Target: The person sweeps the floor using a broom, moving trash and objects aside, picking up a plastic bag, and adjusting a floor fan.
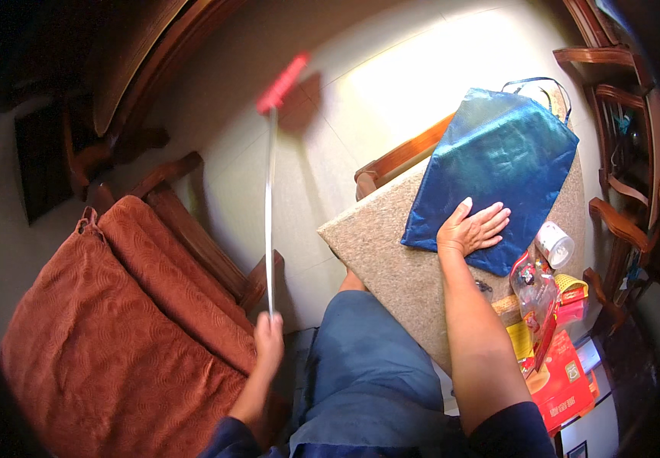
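Observation:
My left hand (268, 343) is closed around the lower end of a long, thin white pole (269, 229). A fluffy-looking red head (282, 84), blurred, tops its far end, so I cannot tell whether it is a duster or a broom. My right hand (473, 228) lies palm down with fingers spread on a shiny blue drawstring-like bag (493, 166). Beneath that bag is a speckled beige tabletop or seat (387, 252). Dark cords (553, 94) come out at the bag's far end.
Beside my right forearm sit a white cylindrical container (555, 245), clear plastic packaging (536, 286) and a red box (562, 380) bearing writing. A brown cloth-covered seat (118, 338) stands at left. Wooden chair frames (622, 229) line the right, above pale floor tiles (301, 217).

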The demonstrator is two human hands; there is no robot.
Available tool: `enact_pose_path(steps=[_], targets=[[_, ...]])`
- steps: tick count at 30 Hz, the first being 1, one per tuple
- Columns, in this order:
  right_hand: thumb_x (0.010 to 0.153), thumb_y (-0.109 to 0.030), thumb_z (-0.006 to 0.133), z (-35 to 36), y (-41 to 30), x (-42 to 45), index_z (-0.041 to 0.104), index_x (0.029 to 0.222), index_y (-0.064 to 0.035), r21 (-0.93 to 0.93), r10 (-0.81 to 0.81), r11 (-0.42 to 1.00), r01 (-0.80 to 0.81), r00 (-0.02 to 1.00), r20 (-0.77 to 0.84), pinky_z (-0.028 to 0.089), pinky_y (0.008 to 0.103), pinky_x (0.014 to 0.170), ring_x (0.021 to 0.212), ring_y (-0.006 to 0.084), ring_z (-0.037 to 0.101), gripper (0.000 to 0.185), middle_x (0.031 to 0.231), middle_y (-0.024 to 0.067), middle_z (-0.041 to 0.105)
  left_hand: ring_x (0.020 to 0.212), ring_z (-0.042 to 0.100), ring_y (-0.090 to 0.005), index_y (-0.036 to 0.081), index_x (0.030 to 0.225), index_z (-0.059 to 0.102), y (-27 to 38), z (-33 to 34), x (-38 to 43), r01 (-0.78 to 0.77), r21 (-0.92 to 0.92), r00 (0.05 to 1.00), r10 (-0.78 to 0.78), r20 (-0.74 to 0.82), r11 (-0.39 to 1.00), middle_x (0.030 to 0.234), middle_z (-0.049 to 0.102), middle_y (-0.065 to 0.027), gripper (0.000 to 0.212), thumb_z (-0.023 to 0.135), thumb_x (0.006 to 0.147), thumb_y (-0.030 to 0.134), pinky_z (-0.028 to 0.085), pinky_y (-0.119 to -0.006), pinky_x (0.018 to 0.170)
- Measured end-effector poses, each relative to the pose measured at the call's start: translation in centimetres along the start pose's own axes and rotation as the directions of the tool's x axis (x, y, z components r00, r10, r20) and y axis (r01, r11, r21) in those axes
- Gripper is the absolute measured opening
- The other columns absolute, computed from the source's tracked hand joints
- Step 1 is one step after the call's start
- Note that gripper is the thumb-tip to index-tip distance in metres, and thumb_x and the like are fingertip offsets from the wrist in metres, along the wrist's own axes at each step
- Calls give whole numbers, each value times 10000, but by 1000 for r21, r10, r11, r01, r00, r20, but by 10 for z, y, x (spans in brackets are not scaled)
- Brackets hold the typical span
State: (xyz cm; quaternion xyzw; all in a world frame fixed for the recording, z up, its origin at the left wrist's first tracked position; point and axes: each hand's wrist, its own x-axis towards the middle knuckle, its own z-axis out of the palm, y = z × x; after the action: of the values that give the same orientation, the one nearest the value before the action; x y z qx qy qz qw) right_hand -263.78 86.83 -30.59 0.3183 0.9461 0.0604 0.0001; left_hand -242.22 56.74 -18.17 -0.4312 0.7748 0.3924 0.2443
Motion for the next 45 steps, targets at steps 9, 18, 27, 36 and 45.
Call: enact_pose_path(steps=[9, 18, 27, 36, 45], targets=[[753, -426, 349, 6, 1, 2, 194, 1210, 0, 9, -14, 1000, 14, 1000, 8, 97, 485, 923, 1178, 313, 128, 644, 1278, 168, 138, 310, 311, -155, 56, 558, 343, 192, -14, 333, -44, -157, 983, 15, -181, 987, 430, 336, -32, 337, 398, 792, 292, 249, -308, 297], [746, -411, 359, 1, 3, 5, 197, 1207, 11, 12, 26, 1000, -26, 999, 39, 89, 484, 923, 1184, 313, 110, 646, 1281, 173, 124, 569, 470, -229, -11, 758, 438, 89, 16, 188, -224, 410, 973, 184, 136, 884, 607, 461, -145, 284, 367, 816, 258, 378, -359, 525], [731, -407, 378, -8, 1, 9, 193, 1212, 3, 37, 25, 999, -27, 997, 66, 97, 494, 919, 1183, 319, 116, 659, 1277, 180, 133, 517, 491, -315, 14, 738, 428, 129, -69, 15, -121, 498, 957, -33, 289, 858, 540, 456, -178, 213, 426, 796, 219, 391, -355, 483], [734, -407, 371, -6, 1, 8, 192, 1210, 8, 26, 11, 1000, -13, 997, 75, 95, 495, 919, 1185, 319, 111, 657, 1279, 181, 129, 671, 497, -348, 5, 797, 432, 261, 32, 218, -575, 670, 803, 481, 353, 469, 674, 504, -216, 360, 313, 823, 344, 389, -405, 598], [740, -415, 366, -1, 2, 6, 191, 1212, 4, 26, 16, 999, -18, 999, 44, 89, 489, 922, 1186, 312, 108, 654, 1280, 172, 131, 529, 497, -348, 47, 731, 418, 185, 34, 180, -504, 767, 839, 437, 325, 398, 562, 509, -167, 289, 367, 803, 322, 393, -440, 466]])
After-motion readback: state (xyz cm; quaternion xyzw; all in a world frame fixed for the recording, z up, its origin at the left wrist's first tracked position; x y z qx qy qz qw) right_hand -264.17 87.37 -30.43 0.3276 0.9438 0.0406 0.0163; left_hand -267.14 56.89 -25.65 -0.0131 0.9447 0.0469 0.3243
